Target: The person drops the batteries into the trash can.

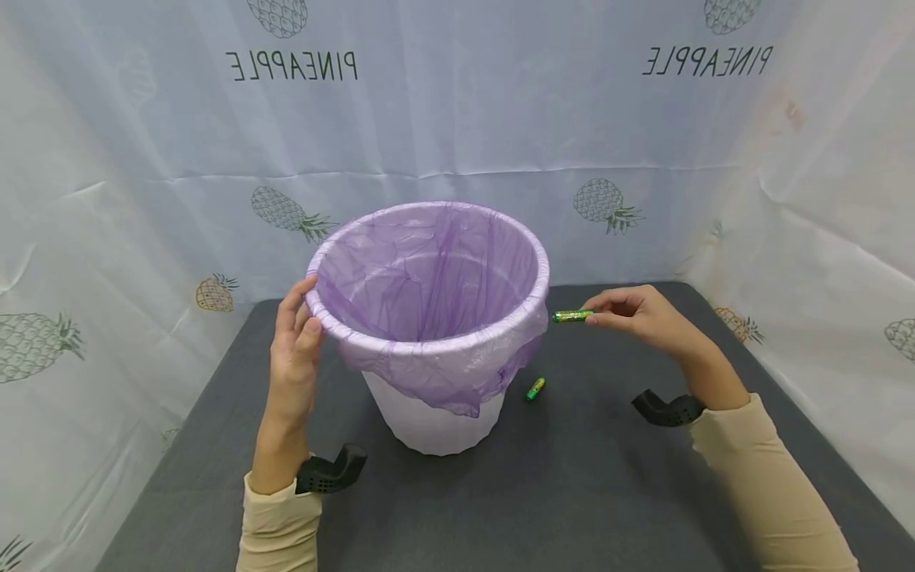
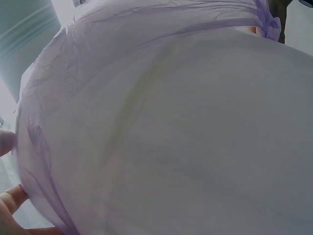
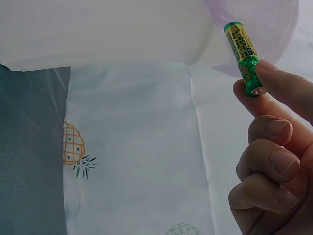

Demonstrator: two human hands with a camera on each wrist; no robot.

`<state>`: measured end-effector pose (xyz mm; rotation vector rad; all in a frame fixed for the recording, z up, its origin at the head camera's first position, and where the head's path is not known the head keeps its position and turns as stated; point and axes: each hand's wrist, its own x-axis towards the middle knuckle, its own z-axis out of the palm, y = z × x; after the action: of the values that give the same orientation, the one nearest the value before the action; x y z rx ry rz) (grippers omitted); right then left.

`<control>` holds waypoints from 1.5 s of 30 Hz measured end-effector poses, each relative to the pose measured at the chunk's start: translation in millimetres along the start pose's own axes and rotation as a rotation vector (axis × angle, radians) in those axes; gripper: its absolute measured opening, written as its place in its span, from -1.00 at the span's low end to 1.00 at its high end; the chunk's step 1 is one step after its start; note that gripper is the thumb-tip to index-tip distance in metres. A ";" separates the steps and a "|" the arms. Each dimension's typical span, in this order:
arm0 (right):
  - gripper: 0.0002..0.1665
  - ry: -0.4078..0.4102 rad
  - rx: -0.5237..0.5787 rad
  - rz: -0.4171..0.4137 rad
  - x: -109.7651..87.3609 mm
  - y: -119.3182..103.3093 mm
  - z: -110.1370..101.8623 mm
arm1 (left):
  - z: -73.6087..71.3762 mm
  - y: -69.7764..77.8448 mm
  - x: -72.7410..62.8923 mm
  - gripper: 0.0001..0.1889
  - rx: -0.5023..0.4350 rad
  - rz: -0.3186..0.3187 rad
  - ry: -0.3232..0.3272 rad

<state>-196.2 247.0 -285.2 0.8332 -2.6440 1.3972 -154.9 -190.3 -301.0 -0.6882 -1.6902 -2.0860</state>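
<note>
A white trash can [image 1: 436, 429] stands on the dark tabletop, lined with a purple plastic bag [image 1: 446, 373] folded over its rim. My left hand [image 1: 291, 373] rests against the left side of the rim, fingertips and thumb touching the bag-covered outside. In the left wrist view, fingers [image 2: 14, 198] lie along the can's outer wall. To the right of the can, my right hand [image 1: 636, 318] pinches a green and gold battery [image 1: 572, 316] between thumb and forefinger, just outside the rim. The right wrist view shows the battery [image 3: 243, 58] held by one end, other fingers curled in.
A second green battery [image 1: 535, 388] lies on the dark tabletop [image 1: 572, 492], right of the can's base. White curtains [image 1: 457, 95] printed with pineapples hang behind and at both sides. Black wrist devices [image 1: 332, 470] sit on both forearms.
</note>
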 end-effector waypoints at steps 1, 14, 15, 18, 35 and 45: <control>-0.88 0.003 -0.004 -0.007 0.5 -1.0 -0.8 | -0.2 -0.1 0.1 -0.52 0.000 0.003 -0.005; -0.80 0.024 -0.003 -0.046 3.1 -13.2 -9.3 | 1.2 1.7 -1.0 -0.50 0.013 -0.027 0.022; -0.80 0.026 -0.002 -0.052 3.1 -14.4 -10.5 | 1.3 1.8 -1.0 -0.50 0.013 -0.027 0.023; -0.81 0.028 -0.003 -0.066 4.0 -17.1 -13.5 | 1.7 1.7 -1.0 -0.50 0.014 -0.021 0.020; -0.61 0.103 0.028 -0.122 16.9 -38.6 -21.9 | 1.3 1.9 -0.3 -0.52 0.015 -0.005 -0.006; -0.66 0.149 0.020 -0.137 25.4 -50.7 -23.4 | 0.0 -0.1 0.1 -0.52 0.010 -0.001 -0.005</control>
<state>-198.8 231.0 -226.1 0.8579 -2.4190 1.3955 -155.1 -190.2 -301.0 -0.6906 -1.7032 -2.0766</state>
